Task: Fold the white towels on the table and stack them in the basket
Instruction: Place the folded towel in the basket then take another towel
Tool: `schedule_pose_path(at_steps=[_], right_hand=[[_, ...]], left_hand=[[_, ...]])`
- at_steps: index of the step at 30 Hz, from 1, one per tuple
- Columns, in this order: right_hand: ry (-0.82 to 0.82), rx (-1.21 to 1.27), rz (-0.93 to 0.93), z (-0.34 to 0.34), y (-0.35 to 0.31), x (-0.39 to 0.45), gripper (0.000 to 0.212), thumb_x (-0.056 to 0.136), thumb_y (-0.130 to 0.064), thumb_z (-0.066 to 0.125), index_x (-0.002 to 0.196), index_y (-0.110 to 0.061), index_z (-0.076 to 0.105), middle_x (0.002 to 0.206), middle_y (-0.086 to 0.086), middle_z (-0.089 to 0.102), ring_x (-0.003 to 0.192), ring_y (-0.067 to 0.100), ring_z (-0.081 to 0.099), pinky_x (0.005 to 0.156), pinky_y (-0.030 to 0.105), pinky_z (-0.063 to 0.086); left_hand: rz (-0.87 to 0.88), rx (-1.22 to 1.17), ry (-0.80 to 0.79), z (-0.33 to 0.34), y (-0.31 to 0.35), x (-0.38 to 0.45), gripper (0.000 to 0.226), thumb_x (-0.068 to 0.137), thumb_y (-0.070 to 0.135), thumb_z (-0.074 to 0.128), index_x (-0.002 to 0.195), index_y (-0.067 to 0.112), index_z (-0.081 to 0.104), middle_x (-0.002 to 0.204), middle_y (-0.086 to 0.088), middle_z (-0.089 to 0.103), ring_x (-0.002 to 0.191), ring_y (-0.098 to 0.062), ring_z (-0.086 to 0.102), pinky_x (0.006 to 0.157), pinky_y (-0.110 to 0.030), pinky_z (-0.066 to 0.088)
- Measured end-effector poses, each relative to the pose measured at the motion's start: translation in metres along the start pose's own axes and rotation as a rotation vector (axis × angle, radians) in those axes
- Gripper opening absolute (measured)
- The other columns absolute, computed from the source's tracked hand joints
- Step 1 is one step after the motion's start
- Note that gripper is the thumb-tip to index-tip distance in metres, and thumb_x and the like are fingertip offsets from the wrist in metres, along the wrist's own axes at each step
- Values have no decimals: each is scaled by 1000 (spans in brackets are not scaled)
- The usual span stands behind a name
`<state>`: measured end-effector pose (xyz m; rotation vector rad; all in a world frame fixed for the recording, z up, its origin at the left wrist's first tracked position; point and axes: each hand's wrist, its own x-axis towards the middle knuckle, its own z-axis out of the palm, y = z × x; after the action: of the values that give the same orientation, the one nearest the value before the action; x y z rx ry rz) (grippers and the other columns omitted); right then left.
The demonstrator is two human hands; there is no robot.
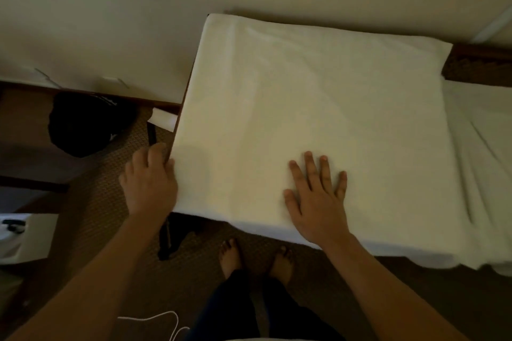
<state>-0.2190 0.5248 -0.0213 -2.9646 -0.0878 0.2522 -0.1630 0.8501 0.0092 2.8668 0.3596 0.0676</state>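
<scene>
right now a big white towel (304,119) lies spread flat over the table (476,63), and it covers almost all of the top. only a dark brown bit of the table shows at the far right corner. the towel looks smooth, with a few soft lines in it near the far edge

the right hand (315,199) lies flat on the towel near the front edge. its fingers are straight and spread wide, and the palm presses down on the cloth. it holds nothing

the left hand (149,182) is at the left front corner of the towel. its fingers are curled at the towel's edge and seem to grip it there, but the fingertips are hidden, so how they hold it cannot be told

more white cloth (482,174) lies bunched just to the right of the flat towel and hangs a little over the front of the table

down below, two bare feet (255,260) stand on a brown carpet (105,202) close to the table. a black bag (83,124) sits on the floor to the left by the wall. a thin white cord (166,321) lies on the carpet near the bottom

no basket can be seen in this view
</scene>
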Motion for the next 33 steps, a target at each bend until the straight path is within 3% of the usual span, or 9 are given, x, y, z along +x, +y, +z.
schedule_pose_path(at_steps=[2,6,14,18,21,25,28,30,33], right_hand=[[35,29,-5,-2,-15,0,65,104,-53,26,162,-25,24,171,7,9,157,33,1,121,67,4],[13,57,-104,7,-60,5,62,105,-51,29,163,-28,20,172,2,7,158,30,-1,120,68,8],[-64,19,87,6,-34,-9,66,103,-65,17,162,-40,3,171,-5,-6,157,27,-8,121,64,-5],[-44,111,452,-8,27,-40,62,105,-57,19,162,-39,3,171,-2,-13,156,25,-15,119,62,-9],[102,254,764,-23,81,-62,58,106,-48,31,160,-31,20,172,2,0,157,24,-4,122,61,-2],[246,604,1041,-43,152,-79,56,106,-48,36,158,-25,31,167,4,24,152,26,22,123,55,13],[181,1062,1108,-57,193,-80,60,108,-48,37,158,-15,33,163,6,33,146,26,35,120,38,23],[85,1226,1106,-58,217,-75,63,107,-51,41,155,-11,38,157,6,41,140,25,42,118,36,30],[33,1389,1113,-47,245,-75,47,102,-49,53,132,-13,60,125,4,64,110,20,60,105,38,45]], left_hand=[[164,-51,-11,6,32,-15,40,103,31,51,141,18,48,148,-13,46,135,-37,44,108,-59,36],[553,69,-254,38,73,-38,57,103,54,33,155,32,38,169,-5,22,154,-30,22,119,-64,19],[517,174,-301,45,29,-14,77,96,75,18,163,37,9,172,2,-2,158,-26,2,122,-64,5],[418,86,-324,44,49,-18,72,96,69,20,160,34,22,171,-3,7,157,-29,4,120,-67,3],[375,30,-269,41,71,-27,72,96,61,25,158,23,29,168,-13,13,154,-38,8,120,-70,8],[594,37,-259,48,123,-53,65,99,53,31,157,23,32,169,-13,13,155,-39,10,120,-66,9],[537,64,-316,63,152,-56,61,102,52,30,158,27,31,170,-11,11,155,-38,7,121,-67,8],[474,105,-295,72,157,-55,64,101,53,27,158,24,32,169,-13,14,154,-41,9,119,-69,9],[430,133,-264,78,167,-67,67,98,53,25,158,22,32,168,-15,15,153,-43,11,118,-70,8]])
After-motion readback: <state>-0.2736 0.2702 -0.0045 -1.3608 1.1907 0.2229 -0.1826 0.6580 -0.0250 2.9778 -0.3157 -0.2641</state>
